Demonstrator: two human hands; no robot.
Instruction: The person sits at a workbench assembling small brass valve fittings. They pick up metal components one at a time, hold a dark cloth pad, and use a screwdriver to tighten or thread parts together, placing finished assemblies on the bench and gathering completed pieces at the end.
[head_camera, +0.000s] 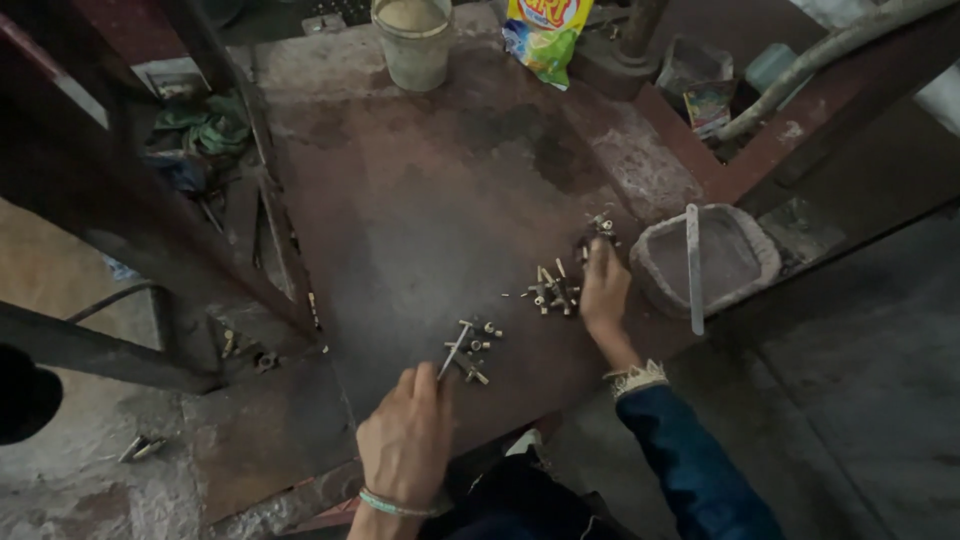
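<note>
While the head camera looks down on the rust-brown, stained metal bench (430, 200), the left hand (405, 440) rests near the bench's near edge, its fingers pinched shut on a thin, pale metal rod (453, 352). That rod's long axis runs up and to the right from the fingertips, and its far end lies among a small cluster of short brass-coloured fittings (474, 350) just beyond the hand. The right hand (604, 292), with a blue sleeve and frayed pale cuff behind it, lies closer to the bench's right edge, fingers curled down; whether it grips anything I cannot tell. Just left of it sits a second heap of brass-coloured fittings (553, 290), touching or nearly touching the hand, and a third, darker little cluster (600, 230) lies at its fingertips. Off the right edge stands a grey, rough-rimmed bowl (655, 265) with a flat metal strip (693, 268) across it. Toward the far edge stand a pale bucket (414, 45) and a yellow-green packet (545, 35).
</note>
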